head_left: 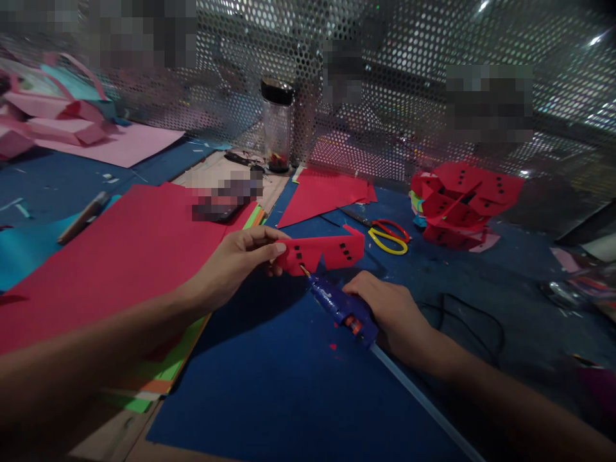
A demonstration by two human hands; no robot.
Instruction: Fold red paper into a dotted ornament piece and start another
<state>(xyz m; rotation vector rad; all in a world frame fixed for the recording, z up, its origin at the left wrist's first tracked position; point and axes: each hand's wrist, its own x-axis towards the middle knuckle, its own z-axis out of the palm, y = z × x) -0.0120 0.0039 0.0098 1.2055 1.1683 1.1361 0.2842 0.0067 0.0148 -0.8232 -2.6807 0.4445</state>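
My left hand (250,253) pinches the left end of a folded red paper piece (332,249), which bears small black squares and a notch in its lower edge. Wrapped round the handle of a blue hot glue gun (334,300) is my right hand (392,311). The gun's metal nozzle meets the lower left part of the red paper, close to a black square. A long translucent glue stick (418,394) sticks out of the gun's back. Both hands are above the dark blue sheet (269,385).
Scissors (389,236) with red and yellow handles lie behind the gun. Stacked red paper pieces (464,205) stand at right. A large red sheet (120,256), a phone (226,200) and a lidded jar (278,128) are left and behind. A black cord (500,327) curls at right. Perforated metal (385,128) borders the back.
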